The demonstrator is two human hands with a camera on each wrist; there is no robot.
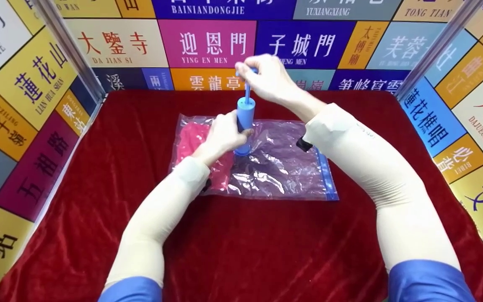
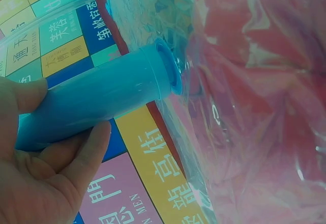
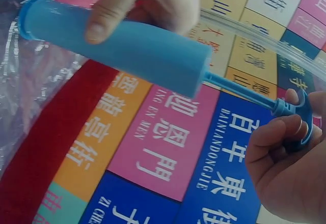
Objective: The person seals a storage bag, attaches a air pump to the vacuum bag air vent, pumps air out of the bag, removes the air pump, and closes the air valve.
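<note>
A blue hand pump stands upright on a clear plastic storage bag that lies flat with pink, folded, cloth-like contents in its left part. My left hand grips the pump's barrel, whose flanged base meets the bag. Above it, my right hand holds the curved handle, fingers curled round it. The thin rod is drawn partway out of the barrel's top. At the bag's right end runs a blue sealing strip. The bag's valve is hidden beneath the pump.
Dark red velvet cloth covers the table. Panels printed with place names wall the back and both sides, with clear posts at the corners. A small black object shows by the right sleeve.
</note>
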